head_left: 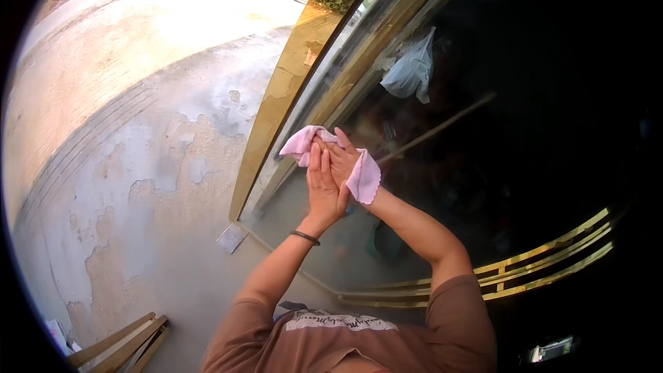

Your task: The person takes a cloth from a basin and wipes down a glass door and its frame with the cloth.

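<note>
Cloth (364, 178): pale pink, rumpled, scallop-edged; lies beneath right hand (341, 164); long axis runs from wrist past fingertips. Right hand: nearly flat on cloth. Left hand (324, 192): fingers extended, overlaps right.

The person wears a brown short-sleeved T-shirt (297, 351), its left sleeve (238, 331) at seven o'clock and its right sleeve (456, 311) at five. At six o'clock, a whitish printed strip (342, 322) crosses the shirt, bearing dark, looping script too small to read surely. A thin dark bracelet (305, 237) circles the left wrist
</note>
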The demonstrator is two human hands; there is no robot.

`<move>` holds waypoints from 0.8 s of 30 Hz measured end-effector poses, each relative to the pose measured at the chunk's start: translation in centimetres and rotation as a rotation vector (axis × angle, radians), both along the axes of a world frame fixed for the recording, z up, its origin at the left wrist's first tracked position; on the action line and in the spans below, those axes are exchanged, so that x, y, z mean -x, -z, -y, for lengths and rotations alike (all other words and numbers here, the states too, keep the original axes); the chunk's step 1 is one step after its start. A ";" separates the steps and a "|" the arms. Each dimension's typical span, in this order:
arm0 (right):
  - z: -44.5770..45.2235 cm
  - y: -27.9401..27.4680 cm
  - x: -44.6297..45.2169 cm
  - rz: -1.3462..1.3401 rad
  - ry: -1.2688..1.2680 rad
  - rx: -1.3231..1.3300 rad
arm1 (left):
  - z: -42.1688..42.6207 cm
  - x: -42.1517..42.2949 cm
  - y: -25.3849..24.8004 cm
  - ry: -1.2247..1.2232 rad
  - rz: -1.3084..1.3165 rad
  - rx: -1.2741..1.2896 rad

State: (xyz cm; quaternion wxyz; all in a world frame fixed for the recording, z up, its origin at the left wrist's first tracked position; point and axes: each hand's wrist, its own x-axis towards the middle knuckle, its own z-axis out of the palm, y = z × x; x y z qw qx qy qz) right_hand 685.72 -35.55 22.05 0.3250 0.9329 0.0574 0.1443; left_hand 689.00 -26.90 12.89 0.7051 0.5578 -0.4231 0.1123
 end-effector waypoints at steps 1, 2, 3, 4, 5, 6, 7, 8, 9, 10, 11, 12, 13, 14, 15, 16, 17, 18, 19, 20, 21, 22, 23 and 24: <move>-0.9 -4.6 0.5 0.015 0.047 0.058 | 0.4 -0.6 -3.4 0.025 0.058 0.048; -1.7 -9.0 0.8 0.062 0.103 0.031 | 0.3 -1.3 -7.2 0.054 0.124 0.068; -2.7 -12.7 1.2 0.120 0.205 0.096 | 0.7 -2.1 -10.8 0.056 0.196 0.108; -2.5 -15.4 1.5 0.217 0.221 0.178 | 1.2 -2.9 -14.0 0.088 0.249 0.169; -3.5 -18.3 1.5 0.264 0.265 0.215 | 1.4 -3.4 -17.0 0.100 0.299 0.216; -3.7 -19.5 1.3 0.352 0.295 0.294 | 2.0 -3.8 -18.9 0.090 0.335 0.257; -3.5 -20.3 1.3 0.369 0.297 0.310 | 2.8 -3.9 -19.8 0.050 0.360 0.305; -3.0 -19.7 1.0 0.409 0.291 0.293 | 3.3 -4.0 -19.5 0.046 0.362 0.320; -2.2 -18.5 0.8 0.448 0.285 0.274 | 3.9 -4.1 -18.7 0.041 0.363 0.333; -1.8 -16.7 0.5 0.484 0.294 0.267 | 4.1 -4.2 -17.1 0.040 0.348 0.306; -2.2 -14.6 -0.2 0.444 0.315 0.237 | 3.8 -4.7 -14.5 0.037 0.328 0.277; -2.2 -11.5 -0.1 0.381 0.301 0.155 | 3.7 -4.6 -11.0 0.033 0.312 0.245; -2.3 -8.0 0.0 0.286 0.327 0.084 | 4.0 -3.8 -6.3 0.022 0.250 0.221; -2.5 -4.3 0.3 0.152 0.305 0.021 | 3.8 -2.7 -1.3 0.008 0.171 0.195; -1.8 -0.5 0.8 0.013 0.210 -0.057 | 3.0 -1.4 3.6 0.016 0.096 0.102; -1.4 3.1 1.7 -0.164 0.174 -0.060 | 1.9 0.3 8.1 0.029 0.019 0.005; -0.7 6.8 2.0 -0.253 0.103 -0.097 | 0.5 2.1 11.7 0.050 -0.065 -0.112; 0.2 10.5 2.6 -0.350 0.007 -0.221 | -0.7 3.6 14.4 0.077 -0.152 -0.228; 0.7 13.7 3.0 -0.374 -0.061 -0.281 | -1.3 5.0 16.6 0.125 -0.256 -0.301; 1.2 16.9 3.4 -0.402 -0.128 -0.339 | -1.6 6.3 18.5 0.171 -0.358 -0.371; 1.9 18.5 4.0 -0.419 -0.154 -0.347 | -1.9 7.4 19.7 0.214 -0.459 -0.437; 2.3 19.9 4.3 -0.436 -0.181 -0.355 | -2.3 7.5 19.5 0.251 -0.497 -0.499; 3.0 20.7 4.8 -0.454 -0.173 -0.402 | -2.3 7.7 18.9 0.283 -0.563 -0.481; 2.3 18.9 4.4 -0.445 -0.141 -0.430 | -2.5 7.1 17.1 0.319 -0.624 -0.462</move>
